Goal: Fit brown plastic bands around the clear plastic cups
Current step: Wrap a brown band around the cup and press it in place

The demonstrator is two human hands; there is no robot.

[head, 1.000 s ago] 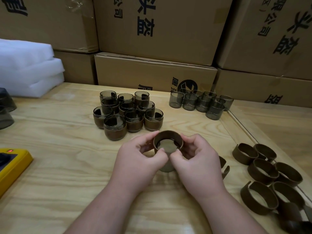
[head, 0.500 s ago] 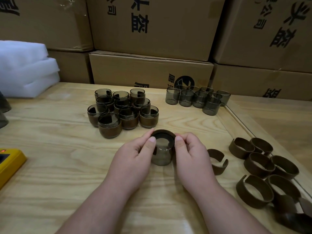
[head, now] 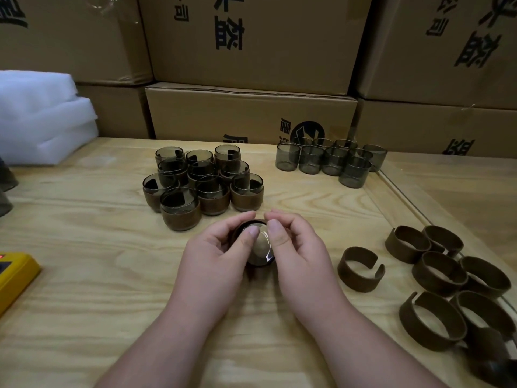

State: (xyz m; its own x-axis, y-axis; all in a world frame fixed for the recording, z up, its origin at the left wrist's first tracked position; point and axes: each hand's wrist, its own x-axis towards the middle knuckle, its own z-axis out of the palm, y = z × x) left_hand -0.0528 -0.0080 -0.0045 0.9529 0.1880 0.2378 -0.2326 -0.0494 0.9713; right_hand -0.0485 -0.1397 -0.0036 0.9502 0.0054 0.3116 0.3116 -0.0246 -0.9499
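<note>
Both my hands hold one smoky clear cup (head: 258, 249) just above the wooden table, tipped so its rounded base faces me. My left hand (head: 215, 261) grips it from the left and my right hand (head: 299, 256) from the right, thumbs pressing on the base. A dark brown band shows at the cup's far end, mostly hidden by my fingers. A cluster of banded cups (head: 204, 183) stands behind my hands. Several bare cups (head: 330, 161) stand at the back right. Loose brown bands (head: 444, 278) lie on the right, one band (head: 361, 268) nearest my right hand.
Stacked cardboard boxes (head: 251, 116) wall off the back of the table (head: 84, 303). White foam sheets (head: 42, 119) lie at the back left. A yellow device (head: 14, 275) sits at the left edge. A raised wooden strip (head: 402, 203) runs along the right.
The cup has been tipped from mouth-up to base toward me. Both thumbs have moved onto its base, and the band has slid toward the far end.
</note>
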